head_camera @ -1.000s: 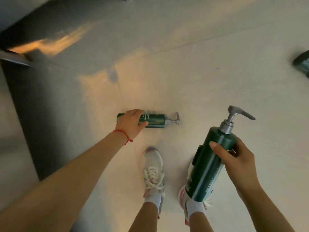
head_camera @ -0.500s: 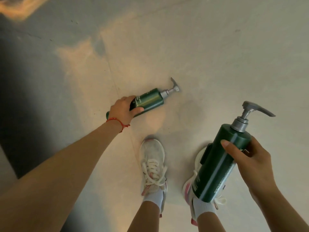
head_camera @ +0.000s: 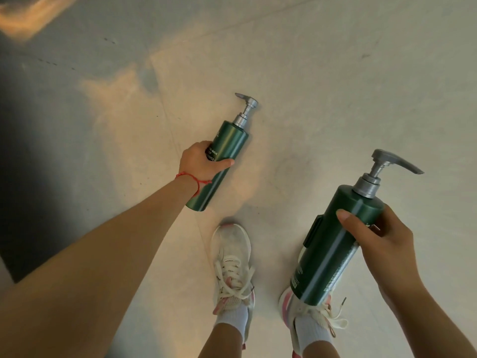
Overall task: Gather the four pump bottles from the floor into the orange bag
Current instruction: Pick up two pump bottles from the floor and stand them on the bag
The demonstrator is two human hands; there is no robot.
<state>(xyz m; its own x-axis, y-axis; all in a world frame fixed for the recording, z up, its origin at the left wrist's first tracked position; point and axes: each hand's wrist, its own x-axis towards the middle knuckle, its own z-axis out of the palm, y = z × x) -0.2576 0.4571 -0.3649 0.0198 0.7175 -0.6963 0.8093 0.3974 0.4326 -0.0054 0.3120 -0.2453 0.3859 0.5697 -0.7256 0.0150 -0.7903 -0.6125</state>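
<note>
My left hand (head_camera: 200, 161), with a red string at the wrist, grips a slim dark green pump bottle (head_camera: 227, 148) around its middle. That bottle is lifted off the floor and tilted, its grey pump pointing up and away. My right hand (head_camera: 379, 244) holds a larger dark green pump bottle (head_camera: 333, 244) by its upper body, tilted with the grey pump head at the upper right. No orange bag is in view, and no other bottle shows.
I stand on a pale concrete floor (head_camera: 322, 73) with faint seams. My two white sneakers (head_camera: 232, 264) are below the bottles. A dark shadowed patch (head_camera: 38, 151) covers the left side, with an orange glow at the top left.
My left hand has lifted the slim bottle from lying on the floor and swung its pump end upward. The large bottle in my right hand stays held, shifted slightly right.
</note>
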